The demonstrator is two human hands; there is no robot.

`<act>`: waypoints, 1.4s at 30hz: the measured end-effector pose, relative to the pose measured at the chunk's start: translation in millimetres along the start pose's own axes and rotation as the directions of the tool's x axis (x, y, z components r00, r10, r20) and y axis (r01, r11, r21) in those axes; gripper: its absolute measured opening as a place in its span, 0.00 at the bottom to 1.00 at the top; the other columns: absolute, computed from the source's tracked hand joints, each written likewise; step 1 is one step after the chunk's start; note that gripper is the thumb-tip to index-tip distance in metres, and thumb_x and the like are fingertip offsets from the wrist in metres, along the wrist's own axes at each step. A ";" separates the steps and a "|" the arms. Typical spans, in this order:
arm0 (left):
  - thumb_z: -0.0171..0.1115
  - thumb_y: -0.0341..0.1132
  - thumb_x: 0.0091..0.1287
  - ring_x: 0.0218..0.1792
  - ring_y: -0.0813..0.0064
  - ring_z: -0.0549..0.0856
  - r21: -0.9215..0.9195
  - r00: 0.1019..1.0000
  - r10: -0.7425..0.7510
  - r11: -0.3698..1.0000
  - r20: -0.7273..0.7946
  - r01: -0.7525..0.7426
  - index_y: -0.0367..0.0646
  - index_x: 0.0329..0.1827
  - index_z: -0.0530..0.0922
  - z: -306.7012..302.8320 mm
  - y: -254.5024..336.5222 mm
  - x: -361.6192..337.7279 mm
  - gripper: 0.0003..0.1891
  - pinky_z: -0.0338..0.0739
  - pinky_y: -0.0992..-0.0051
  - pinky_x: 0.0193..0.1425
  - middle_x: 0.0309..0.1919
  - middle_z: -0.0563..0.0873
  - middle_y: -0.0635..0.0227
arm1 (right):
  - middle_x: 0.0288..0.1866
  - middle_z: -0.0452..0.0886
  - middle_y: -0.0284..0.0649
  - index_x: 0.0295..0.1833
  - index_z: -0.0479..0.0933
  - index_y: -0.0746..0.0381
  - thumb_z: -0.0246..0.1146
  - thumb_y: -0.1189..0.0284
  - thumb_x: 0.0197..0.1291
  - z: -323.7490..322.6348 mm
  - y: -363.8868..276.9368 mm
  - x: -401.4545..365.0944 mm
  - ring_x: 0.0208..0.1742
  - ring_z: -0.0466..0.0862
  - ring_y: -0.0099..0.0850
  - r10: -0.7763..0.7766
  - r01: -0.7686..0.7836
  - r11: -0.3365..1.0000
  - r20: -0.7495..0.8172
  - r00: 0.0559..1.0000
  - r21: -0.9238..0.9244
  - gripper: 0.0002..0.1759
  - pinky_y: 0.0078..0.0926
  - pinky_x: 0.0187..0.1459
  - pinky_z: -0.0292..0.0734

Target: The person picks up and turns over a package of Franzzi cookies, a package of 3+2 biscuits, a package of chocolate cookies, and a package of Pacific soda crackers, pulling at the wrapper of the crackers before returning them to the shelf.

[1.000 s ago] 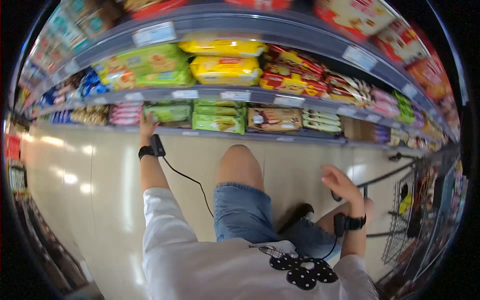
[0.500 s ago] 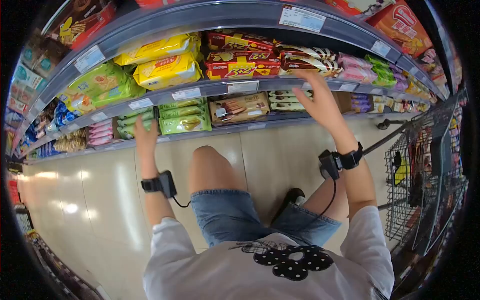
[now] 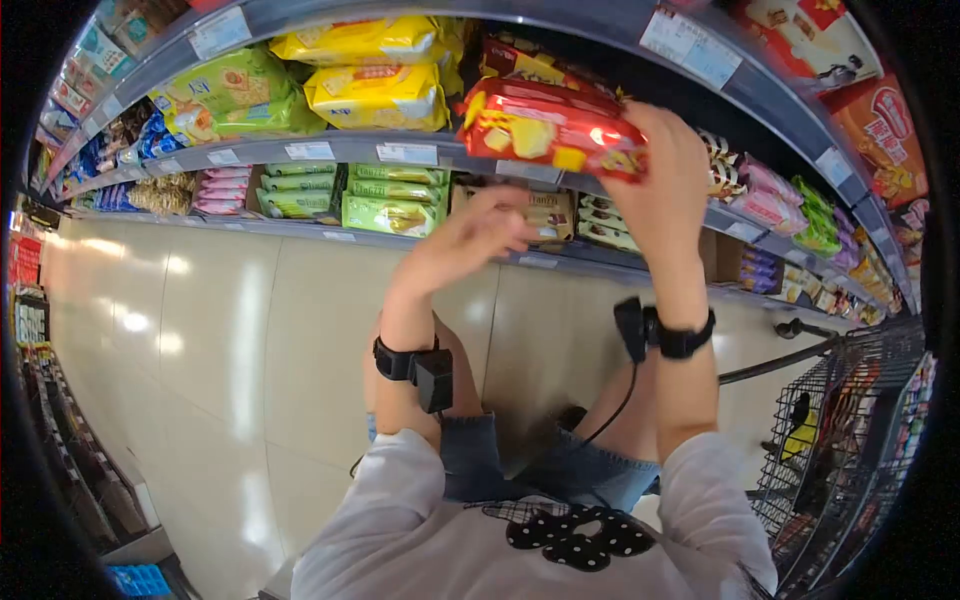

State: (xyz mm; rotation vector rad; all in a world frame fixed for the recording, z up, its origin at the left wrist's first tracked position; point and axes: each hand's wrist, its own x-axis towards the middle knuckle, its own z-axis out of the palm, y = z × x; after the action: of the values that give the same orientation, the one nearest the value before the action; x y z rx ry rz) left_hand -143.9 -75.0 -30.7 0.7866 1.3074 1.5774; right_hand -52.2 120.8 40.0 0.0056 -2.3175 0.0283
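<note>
My right hand (image 3: 660, 180) grips the right end of a red biscuit packet (image 3: 540, 125) with pictures of yellow biscuits on it. The packet is held in front of the upper shelf, lying lengthwise. Below it and to the left is my left hand (image 3: 455, 240), slightly blurred, its fingers loosely apart with nothing in them. Behind the left fingers, partly covered, sits a brown snack box (image 3: 550, 217) on the lower shelf. Yellow biscuit packets (image 3: 380, 97) are stacked left of the red one. More red and dark packets (image 3: 525, 62) show behind it.
A shelf edge (image 3: 408, 153) with price tags runs across in front of me. Green snack packs (image 3: 395, 203) fill part of the lower shelf. At the right stands a black wire shopping cart (image 3: 830, 430). Shiny tiled floor (image 3: 210, 330) spreads below, with another shelf (image 3: 70, 400) far left.
My right hand has taken hold of the red packet, which is now out in front of the shelf. My left hand has moved right, towards the packet. The view has shifted slightly.
</note>
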 end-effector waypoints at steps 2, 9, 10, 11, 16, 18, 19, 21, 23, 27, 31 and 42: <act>0.64 0.43 0.56 0.50 0.70 0.75 -0.062 0.989 0.145 0.987 -0.018 -0.146 0.42 0.65 0.51 20.3 -19.0 8.9 0.39 0.70 0.70 0.54 0.52 0.73 0.60 | 0.47 0.75 0.38 0.45 0.71 0.58 0.69 0.76 0.26 -10.0 -9.3 -32.7 0.51 0.73 0.39 0.150 -0.138 0.978 -0.069 0.986 0.157 0.31 0.37 0.50 0.65; 0.61 0.20 0.53 0.50 0.73 0.75 -0.194 0.822 0.296 0.881 -0.486 -0.432 0.45 0.60 0.50 91.2 -49.0 26.8 0.35 0.72 0.72 0.54 0.51 0.70 0.61 | 0.49 0.75 0.42 0.49 0.71 0.58 0.71 0.76 0.25 -13.3 -1.1 -116.0 0.51 0.73 0.42 0.291 -0.267 0.936 -0.079 0.954 0.228 0.35 0.36 0.52 0.66; 0.61 0.20 0.53 0.50 0.73 0.75 -0.193 0.834 0.283 0.891 -0.474 -0.411 0.45 0.60 0.50 90.1 -56.0 28.4 0.35 0.72 0.72 0.54 0.51 0.70 0.61 | 0.50 0.74 0.42 0.51 0.70 0.58 0.70 0.72 0.31 -22.6 4.0 -110.9 0.52 0.73 0.41 0.277 -0.272 0.902 0.033 0.960 0.336 0.33 0.35 0.53 0.65; 0.60 0.20 0.53 0.50 0.73 0.75 -0.252 0.831 0.200 0.893 -0.519 -0.372 0.44 0.59 0.51 87.9 -60.6 30.2 0.34 0.72 0.72 0.54 0.50 0.71 0.61 | 0.51 0.74 0.43 0.53 0.70 0.59 0.70 0.68 0.37 -26.3 9.2 -109.6 0.52 0.73 0.40 0.241 -0.276 0.854 0.135 0.961 0.440 0.32 0.34 0.53 0.65; 0.56 0.32 0.61 0.38 0.74 0.81 -0.306 0.808 0.094 0.895 -0.581 -0.324 0.41 0.55 0.56 76.3 -56.0 22.7 0.23 0.80 0.76 0.36 0.43 0.76 0.62 | 0.53 0.72 0.43 0.59 0.63 0.65 0.53 0.50 0.56 -8.8 30.3 -130.8 0.53 0.72 0.32 0.527 -0.455 0.362 0.225 0.820 0.813 0.34 0.26 0.51 0.63; 0.54 0.39 0.63 0.32 0.73 0.83 -0.290 0.771 0.068 0.903 -0.633 -0.318 0.41 0.55 0.58 75.1 -54.4 22.9 0.22 0.80 0.78 0.23 0.40 0.78 0.61 | 0.53 0.72 0.43 0.60 0.63 0.64 0.52 0.50 0.58 -4.9 34.0 -137.9 0.52 0.73 0.31 0.292 -0.698 -0.080 0.687 0.666 0.711 0.33 0.26 0.51 0.63; 0.53 0.40 0.63 0.31 0.74 0.83 -0.223 0.810 0.109 0.932 -0.577 -0.285 0.41 0.55 0.58 70.6 -56.4 24.7 0.22 0.79 0.78 0.21 0.40 0.79 0.61 | 0.53 0.71 0.43 0.62 0.61 0.64 0.51 0.52 0.59 -3.9 31.6 -139.0 0.50 0.73 0.29 0.149 -0.726 -0.198 0.753 0.641 0.658 0.33 0.24 0.50 0.63; 0.55 0.40 0.62 0.25 0.76 0.82 -0.162 0.902 0.081 0.973 -0.425 -0.164 0.43 0.60 0.52 70.6 -52.1 19.0 0.28 0.74 0.82 0.16 0.38 0.80 0.60 | 0.53 0.72 0.42 0.62 0.59 0.64 0.55 0.56 0.58 -4.8 13.1 -141.7 0.50 0.73 0.29 0.080 -0.760 -0.257 0.797 0.599 0.597 0.32 0.24 0.50 0.65; 0.56 0.39 0.62 0.22 0.77 0.81 -0.064 0.909 0.088 0.990 -0.408 -0.125 0.45 0.61 0.49 79.0 -50.2 16.3 0.30 0.72 0.82 0.15 0.37 0.80 0.60 | 0.53 0.72 0.41 0.63 0.57 0.63 0.58 0.59 0.56 -5.1 0.7 -140.9 0.50 0.73 0.28 0.030 -0.780 -0.305 0.824 0.565 0.546 0.33 0.24 0.50 0.67; 0.59 0.36 0.59 0.32 0.76 0.80 0.025 0.916 0.175 0.984 -0.361 -0.179 0.49 0.65 0.41 89.3 -47.5 24.5 0.38 0.74 0.79 0.28 0.45 0.75 0.53 | 0.52 0.72 0.39 0.63 0.57 0.62 0.65 0.73 0.51 -8.5 -5.2 -136.7 0.51 0.74 0.26 0.190 -0.725 -0.473 0.862 0.471 0.500 0.35 0.26 0.50 0.72; 0.67 0.35 0.51 0.52 0.71 0.73 0.282 0.937 0.340 0.909 -0.081 -0.306 0.47 0.64 0.53 80.8 -35.9 21.5 0.39 0.69 0.74 0.52 0.57 0.66 0.57 | 0.50 0.73 0.37 0.58 0.58 0.59 0.63 0.73 0.52 -16.6 -8.6 -133.5 0.49 0.76 0.28 0.493 -0.455 -0.632 0.779 0.388 0.627 0.30 0.29 0.44 0.77; 0.69 0.20 0.39 0.54 0.59 0.73 0.334 0.728 0.686 0.685 0.007 -0.648 0.42 0.55 0.62 88.9 -42.7 32.2 0.36 0.70 0.67 0.56 0.54 0.70 0.49 | 0.62 0.62 0.41 0.65 0.51 0.54 0.59 0.54 0.54 -28.6 17.4 -161.4 0.60 0.66 0.37 0.535 -0.101 -0.684 0.591 0.604 0.723 0.38 0.41 0.58 0.64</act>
State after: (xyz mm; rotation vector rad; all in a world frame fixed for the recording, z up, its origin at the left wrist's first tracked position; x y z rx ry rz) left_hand -66.4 -10.0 -53.7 1.5338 1.4697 2.0264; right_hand 78.2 138.0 -59.3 -0.1730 -0.7605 2.4840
